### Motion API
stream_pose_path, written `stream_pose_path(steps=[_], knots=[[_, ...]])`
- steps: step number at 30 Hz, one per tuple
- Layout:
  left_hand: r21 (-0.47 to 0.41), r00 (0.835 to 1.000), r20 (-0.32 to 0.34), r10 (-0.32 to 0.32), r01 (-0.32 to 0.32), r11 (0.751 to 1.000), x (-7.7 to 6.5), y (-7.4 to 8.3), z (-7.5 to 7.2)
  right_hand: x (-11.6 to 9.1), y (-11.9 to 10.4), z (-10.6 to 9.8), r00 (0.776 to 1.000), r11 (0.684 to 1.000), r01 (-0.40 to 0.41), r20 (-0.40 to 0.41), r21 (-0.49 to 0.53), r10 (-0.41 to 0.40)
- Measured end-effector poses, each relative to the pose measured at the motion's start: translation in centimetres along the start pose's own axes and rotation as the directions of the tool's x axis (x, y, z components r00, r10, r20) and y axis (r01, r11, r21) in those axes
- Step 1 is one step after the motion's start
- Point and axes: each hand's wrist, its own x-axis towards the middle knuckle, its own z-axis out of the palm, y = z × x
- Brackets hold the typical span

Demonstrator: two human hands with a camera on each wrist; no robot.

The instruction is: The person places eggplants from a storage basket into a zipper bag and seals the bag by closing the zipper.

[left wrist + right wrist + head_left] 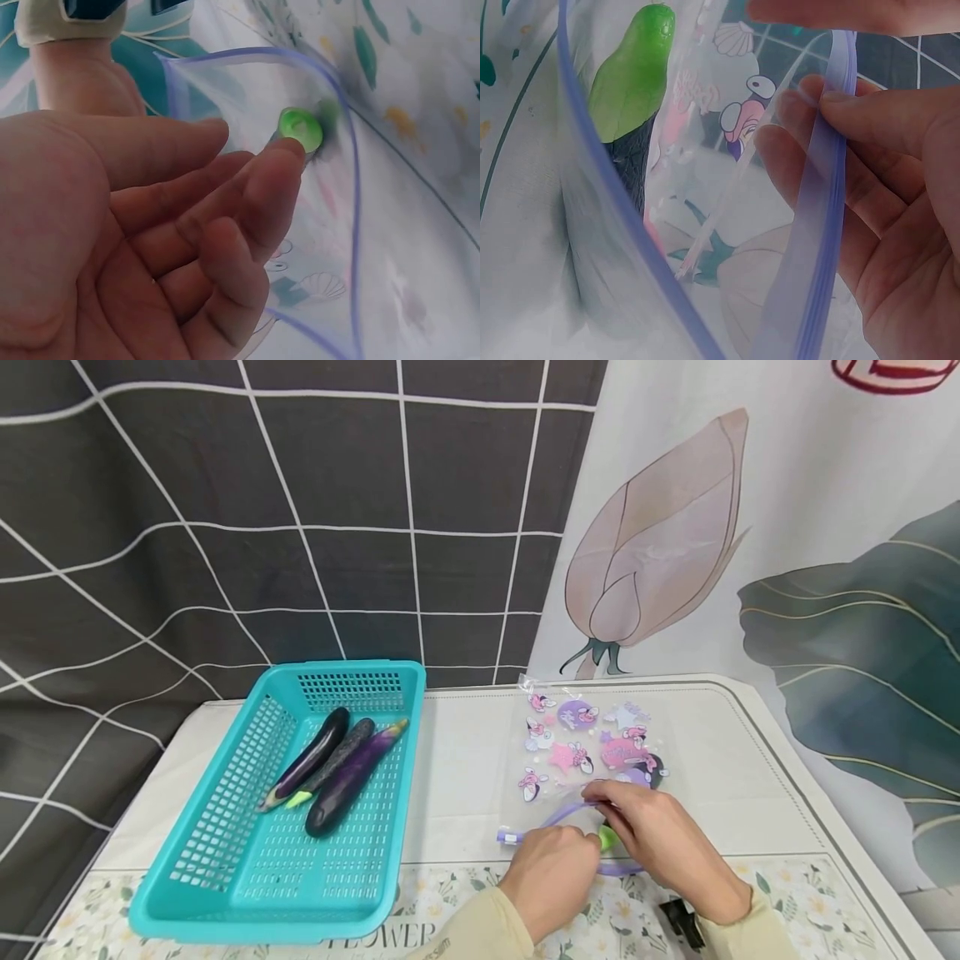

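A clear zip bag (pixel 555 727) printed with pink and purple cartoon figures lies on the table, its purple-edged mouth spread toward me. In it is a dark, rough-skinned vegetable with a bright green end (pixel 634 79), its kind not clear; its dark far part (pixel 654 770) shows through the plastic. My right hand (pixel 667 843) pinches the purple zip strip (pixel 829 165) between thumb and fingers, lifting one side of the mouth. At the mouth, my left hand (pixel 555 868) has its fingers loosely bent, fingertips (pixel 281 161) right at the green end, thumb apart.
To the left stands a turquoise basket (pixel 408 760) with two eggplants (pixel 352 781) and a rough dark vegetable with a green tip (pixel 330 768). A flowered cloth (pixel 795 893) covers the table's front. Grey checked and flower-printed curtains (pixel 465 477) hang behind.
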Motion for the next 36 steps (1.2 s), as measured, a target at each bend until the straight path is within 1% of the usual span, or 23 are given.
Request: stream_pose_path(steps=[5, 11, 15, 23, 28, 32, 36], knots=[[0.006, 1.000, -0.012, 0.020, -0.020, 1.000, -0.4, -0.3, -0.7, 0.0, 0.0, 0.0, 1.000, 1.000, -0.003, -0.001, -0.004, 0.003], [0.017, 0.997, -0.065, 0.030, -0.029, 0.999, -0.9, -0.7, -1.6, 0.0, 0.1, 0.1, 1.000, 1.000, -0.011, 0.008, -0.001, 0.011], [-0.027, 0.995, -0.095, 0.010, -0.012, 1.000, -1.1, -1.2, -2.2, 0.0, 0.1, 0.1, 1.000, 1.000, -0.015, 0.010, 0.001, 0.015], [-0.116, 0.994, -0.108, -0.026, 0.013, 0.993, -1.8, -2.2, -3.5, 0.1, -0.1, 0.2, 1.000, 1.000, -0.019, 0.011, 0.006, 0.019], [-0.177, 0.990, -0.119, -0.076, 0.054, 0.983, -2.6, -3.1, -4.3, 0.1, -0.2, 0.2, 1.000, 1.000, -0.014, 0.013, 0.005, 0.014], [-0.223, 0.981, -0.136, -0.136, 0.103, 0.969, -3.3, -3.9, -5.0, 0.1, -0.2, 0.2, 1.000, 1.000, -0.018, 0.019, 0.013, 0.018], [-0.252, 0.969, -0.148, -0.196, 0.155, 0.955, -3.9, -4.6, -5.8, 0.1, -0.2, 0.1, 1.000, 1.000, -0.014, 0.021, 0.011, 0.014]])
